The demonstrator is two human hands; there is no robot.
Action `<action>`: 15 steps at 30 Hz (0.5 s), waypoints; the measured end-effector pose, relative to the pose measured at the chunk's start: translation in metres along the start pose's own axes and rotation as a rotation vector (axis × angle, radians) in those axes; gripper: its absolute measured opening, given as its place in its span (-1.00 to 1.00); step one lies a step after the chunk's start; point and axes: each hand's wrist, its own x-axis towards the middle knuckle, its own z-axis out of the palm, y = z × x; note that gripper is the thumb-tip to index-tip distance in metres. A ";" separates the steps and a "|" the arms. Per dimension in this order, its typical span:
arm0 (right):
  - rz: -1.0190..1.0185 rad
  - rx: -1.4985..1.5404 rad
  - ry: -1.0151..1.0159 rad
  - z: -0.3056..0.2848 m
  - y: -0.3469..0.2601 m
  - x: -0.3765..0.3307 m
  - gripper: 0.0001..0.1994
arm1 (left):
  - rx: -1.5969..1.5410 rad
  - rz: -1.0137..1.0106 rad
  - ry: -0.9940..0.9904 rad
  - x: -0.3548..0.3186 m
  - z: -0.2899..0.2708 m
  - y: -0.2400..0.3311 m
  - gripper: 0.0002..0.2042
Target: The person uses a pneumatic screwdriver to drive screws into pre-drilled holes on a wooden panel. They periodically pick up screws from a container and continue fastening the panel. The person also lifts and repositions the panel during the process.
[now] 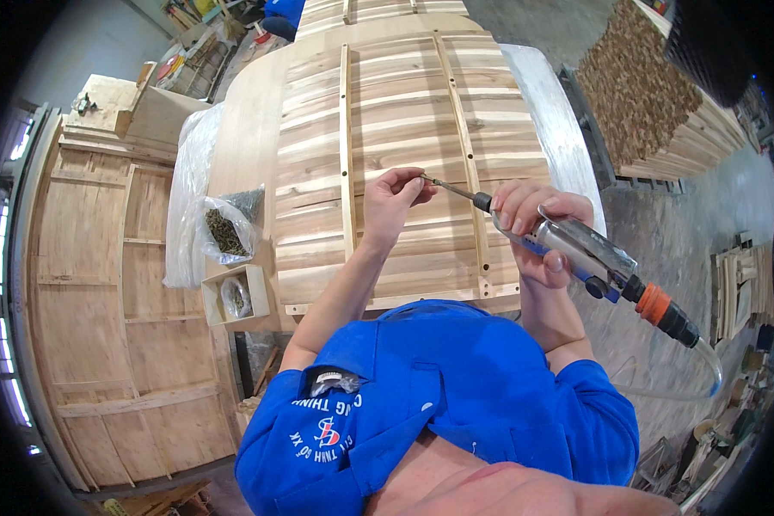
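Observation:
My right hand [542,225] is wrapped round a silver air screwdriver [589,249] with an orange and black hose coupling. Its long thin bit [453,189] points left, level above the wooden slatted panel [396,163]. At the bit's tip, thumb and fingers of my left hand [393,202] pinch a small screw, mostly hidden by the fingertips. Two narrow battens [346,142] with dark holes run lengthwise over the panel, the right batten [460,129] passing under the bit. A further strip [396,303] edges the panel nearest me.
On the left lie an open plastic bag of small brownish hardware [225,228] and a shallow wooden box [236,294] holding another bag. Plastic-wrapped boards [559,129] show beside the panel. Stacked wood [641,95] stands far right. An air hose [707,365] trails from the screwdriver.

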 end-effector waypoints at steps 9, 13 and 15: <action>0.063 -0.044 -0.030 -0.017 0.017 -0.001 -0.58 | -0.009 -0.017 0.036 0.023 0.001 -0.023 -0.85; 0.075 -0.113 0.025 -0.020 0.021 -0.001 -0.58 | -0.074 -0.066 0.086 0.031 0.006 -0.029 -0.85; 0.079 -0.143 0.053 -0.021 0.024 -0.002 -0.58 | -0.077 -0.088 0.082 0.033 0.008 -0.032 -0.85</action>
